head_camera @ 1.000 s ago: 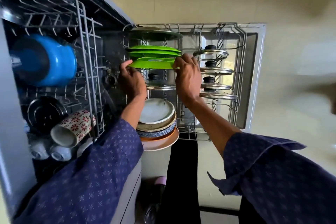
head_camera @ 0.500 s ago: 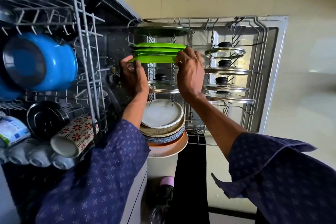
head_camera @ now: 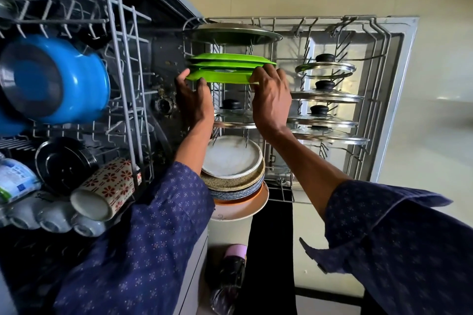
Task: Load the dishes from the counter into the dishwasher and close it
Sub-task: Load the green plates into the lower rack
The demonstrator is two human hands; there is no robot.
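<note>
A green plate [head_camera: 220, 76] stands on edge in the pulled-out lower rack [head_camera: 358, 33], close behind two more green plates [head_camera: 230, 59]. My left hand [head_camera: 193, 100] grips its left rim and my right hand [head_camera: 270, 100] grips its right rim. A steel plate [head_camera: 230, 36] stands beyond the green ones. Between my forearms stands a row of round plates [head_camera: 231, 158], white in front, orange at the back. Glass lids [head_camera: 325, 96] with black knobs fill the rack's right side.
The upper rack [head_camera: 122, 64] at left holds a blue pot [head_camera: 64, 77], a black bowl [head_camera: 64, 161], a flowered mug [head_camera: 107, 186] and small white cups [head_camera: 56, 220]. The open dishwasher door [head_camera: 394, 100] lies under the lower rack. A foot in a shoe [head_camera: 227, 279] stands below.
Both hands have pushed the green plate further into the rack, up against the other two green plates. The camera has moved nearer.
</note>
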